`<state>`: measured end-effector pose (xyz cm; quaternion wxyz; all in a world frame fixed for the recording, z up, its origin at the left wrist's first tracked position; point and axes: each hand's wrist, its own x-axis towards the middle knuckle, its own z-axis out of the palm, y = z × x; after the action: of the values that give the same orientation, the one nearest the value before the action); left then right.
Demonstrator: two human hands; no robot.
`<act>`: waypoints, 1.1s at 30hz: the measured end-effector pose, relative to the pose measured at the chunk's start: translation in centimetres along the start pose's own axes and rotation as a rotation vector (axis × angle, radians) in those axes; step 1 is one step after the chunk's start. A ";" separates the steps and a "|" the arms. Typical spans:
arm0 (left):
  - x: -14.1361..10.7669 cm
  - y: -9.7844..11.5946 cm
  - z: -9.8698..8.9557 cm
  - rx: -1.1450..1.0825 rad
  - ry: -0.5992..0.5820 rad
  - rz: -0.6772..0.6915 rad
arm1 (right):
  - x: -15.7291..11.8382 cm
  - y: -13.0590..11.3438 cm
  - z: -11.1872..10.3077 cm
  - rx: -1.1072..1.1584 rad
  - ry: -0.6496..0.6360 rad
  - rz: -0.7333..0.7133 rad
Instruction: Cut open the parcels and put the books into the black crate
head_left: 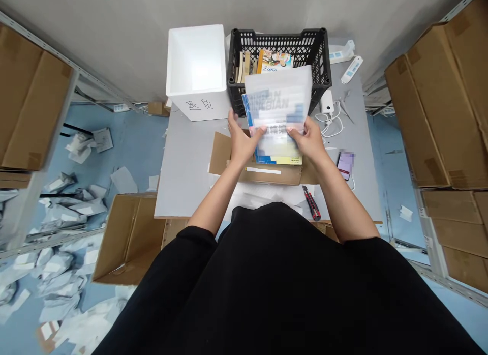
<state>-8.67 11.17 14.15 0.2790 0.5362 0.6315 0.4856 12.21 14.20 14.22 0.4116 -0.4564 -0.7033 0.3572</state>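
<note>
A blue and yellow book (pixel 281 160) under a frosted plastic sleeve (pixel 280 98) with large printed letters is held over an open cardboard box (pixel 272 177). My left hand (pixel 243 141) grips its left edge, thumb across the front and fingers partly apart. On the opposite edge, my right hand (pixel 309 137) clasps it with the thumb on top and its fingers behind. Just beyond stands a black plastic crate (pixel 324 65) with several books (pixel 275 60) upright in it. The sleeve overlaps the crate's near side and hides part of it.
Left of the crate sits a white foam box (pixel 202 103). A red and black box cutter (pixel 312 205), a phone (pixel 345 164), scissors (pixel 345 108) and white cables (pixel 332 122) lie on the grey table (pixel 183 167). Cardboard cartons (pixel 430 106) flank the right; plastic mailers (pixel 61 273) litter the left floor.
</note>
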 end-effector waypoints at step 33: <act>-26.1 -14.9 -1.1 -0.293 -0.505 -0.927 | -28.6 6.6 9.8 0.592 -0.175 1.156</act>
<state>-8.66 -13.21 -3.47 0.6784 0.2571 0.6408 0.2511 12.61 -11.60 -2.79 0.2028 -0.5977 -0.2476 0.7351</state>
